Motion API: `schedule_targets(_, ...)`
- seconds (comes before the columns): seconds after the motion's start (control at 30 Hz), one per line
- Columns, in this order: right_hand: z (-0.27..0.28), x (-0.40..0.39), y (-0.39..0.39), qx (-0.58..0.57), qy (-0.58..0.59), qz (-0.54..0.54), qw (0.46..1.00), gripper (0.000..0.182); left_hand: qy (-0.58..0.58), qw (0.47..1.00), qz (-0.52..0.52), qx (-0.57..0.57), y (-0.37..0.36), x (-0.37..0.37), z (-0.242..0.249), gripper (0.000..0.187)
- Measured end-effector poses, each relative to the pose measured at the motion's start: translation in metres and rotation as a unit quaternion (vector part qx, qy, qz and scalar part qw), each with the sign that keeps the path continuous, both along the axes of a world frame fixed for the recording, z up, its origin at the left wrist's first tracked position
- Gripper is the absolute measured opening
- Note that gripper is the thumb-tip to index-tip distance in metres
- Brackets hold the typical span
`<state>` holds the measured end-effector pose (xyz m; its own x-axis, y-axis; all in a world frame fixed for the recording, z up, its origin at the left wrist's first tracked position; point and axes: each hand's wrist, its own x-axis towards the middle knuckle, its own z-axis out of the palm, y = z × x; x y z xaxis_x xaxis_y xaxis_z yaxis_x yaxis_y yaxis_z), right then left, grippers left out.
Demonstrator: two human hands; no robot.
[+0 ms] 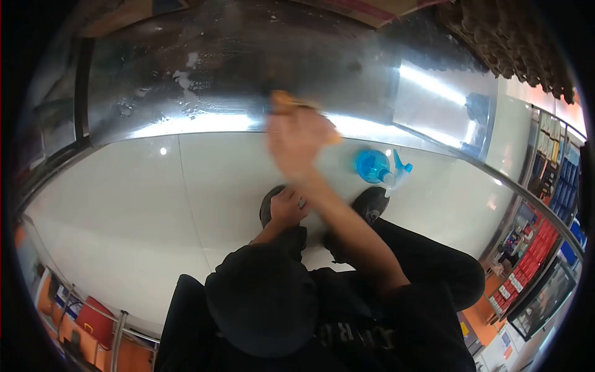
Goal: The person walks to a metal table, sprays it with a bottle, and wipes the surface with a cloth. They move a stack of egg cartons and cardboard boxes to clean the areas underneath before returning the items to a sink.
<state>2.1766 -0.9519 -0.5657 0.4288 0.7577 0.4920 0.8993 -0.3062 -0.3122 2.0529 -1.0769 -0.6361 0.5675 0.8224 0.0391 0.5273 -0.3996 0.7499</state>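
My right hand [297, 141], blurred by motion, presses an orange-yellow cloth [287, 102] against the lower part of a shiny metal panel [235, 68]. White foamy streaks mark the panel to the left of the cloth. My left hand [289, 207] is closed near my shoe, below the right hand; whatever its fingers hold, if anything, is too small to make out. A blue spray bottle [374, 166] with a blue and clear trigger head stands on the pale tiled floor [136, 198], right of my right hand.
Stacked egg trays [514, 43] sit at the upper right. A curved metal rail [520, 192] crosses the right side, with stocked shelves [545, 229] beyond it. A red chair [96, 319] and metal bars are at the lower left. My shoes rest close to the bottle.
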Motion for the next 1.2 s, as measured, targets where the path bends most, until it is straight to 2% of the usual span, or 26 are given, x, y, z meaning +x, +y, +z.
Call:
schedule_targets(0.03, -0.002, -0.024, 0.024, -0.007, 0.039, 0.039, 0.998, 0.012, 0.024, 0.999, -0.02, -0.008, 0.003, 0.001, 0.001, 0.01)
schedule_targets(0.13, 0.014, -0.056, 0.061, -0.008, 0.012, 0.079, 0.997, 0.013, 0.1, 0.982, -0.133, -0.095, 0.023, 0.004, 0.026, 0.008)
schedule_targets(0.2, 0.01, -0.056, 0.06, 0.008, 0.016, 0.11, 0.994, 0.013, 0.063, 0.987, -0.141, 0.035, -0.002, -0.014, -0.024, 0.008)
schedule_targets(0.27, 0.015, -0.025, 0.028, -0.059, -0.017, 0.088, 0.994, 0.011, 0.012, 0.991, -0.118, 0.055, -0.006, -0.018, -0.025, 0.009)
schedule_targets(0.33, 0.008, 0.028, -0.008, -0.035, -0.033, 0.024, 0.999, 0.012, -0.055, 0.997, -0.051, -0.026, 0.018, 0.002, 0.017, 0.011)
schedule_targets(0.37, 0.012, 0.058, -0.027, -0.016, -0.041, 0.013, 0.999, 0.015, -0.061, 0.996, -0.047, -0.034, 0.016, 0.003, 0.017, 0.012)
schedule_targets(0.4, 0.021, 0.087, -0.042, -0.063, -0.036, 0.004, 0.997, 0.019, -0.068, 0.996, -0.043, -0.041, 0.016, 0.004, 0.015, 0.013)
schedule_targets(0.43, 0.032, 0.105, -0.044, -0.091, -0.007, -0.073, 0.993, 0.022, -0.072, 0.996, -0.038, -0.048, 0.016, 0.003, 0.015, 0.014)
schedule_targets(0.47, 0.032, 0.12, -0.036, -0.116, -0.049, -0.157, 0.98, 0.024, -0.064, 0.996, -0.04, -0.043, 0.013, 0.001, 0.017, 0.014)
schedule_targets(0.5, 0.031, 0.137, -0.022, -0.1, -0.031, -0.217, 0.971, 0.029, -0.057, 0.997, -0.045, -0.034, 0.013, 0.001, 0.018, 0.014)
schedule_targets(0.53, 0.019, 0.154, -0.007, -0.052, -0.091, -0.254, 0.961, 0.032, -0.053, 0.997, -0.05, -0.02, 0.017, 0.004, 0.016, 0.014)
schedule_targets(0.57, 0.014, 0.161, 0.013, -0.052, -0.098, -0.256, 0.96, 0.035, -0.047, 0.998, -0.048, -0.019, 0.019, 0.005, 0.015, 0.014)
schedule_targets(0.63, 0.01, 0.149, 0.051, -0.023, -0.044, -0.223, 0.974, 0.041, -0.031, 0.998, -0.049, -0.024, 0.016, 0.004, 0.017, 0.015)
schedule_targets(0.77, 0.016, 0.083, 0.112, -0.106, -0.031, -0.181, 0.977, 0.054, -0.031, 0.998, -0.058, 0.012, 0.02, 0.007, 0.017, 0.015)
schedule_targets(0.83, 0.014, 0.052, 0.132, -0.092, 0.046, -0.078, 0.992, 0.053, -0.02, 0.997, -0.064, 0.025, 0.018, 0.007, 0.017, 0.015)
schedule_targets(0.9, 0.007, 0.031, 0.154, -0.012, -0.002, -0.01, 1.0, 0.045, -0.016, 0.997, -0.074, 0.018, 0.02, 0.008, 0.022, 0.015)
schedule_targets(1.0, 0.018, 0.031, 0.178, -0.014, 0.032, 0.141, 0.989, 0.039, -0.013, 0.996, -0.08, 0.022, 0.02, 0.008, 0.023, 0.015)
schedule_targets(1.1, 0.007, 0.041, 0.186, 0.02, -0.041, 0.173, 0.984, 0.032, -0.008, 0.996, -0.086, 0.021, 0.019, 0.008, 0.02, 0.014)
schedule_targets(1.2, 0.018, 0.057, 0.154, 0.02, 0.035, 0.143, 0.989, 0.027, -0.015, 0.996, -0.085, 0.022, 0.021, 0.009, 0.024, 0.013)
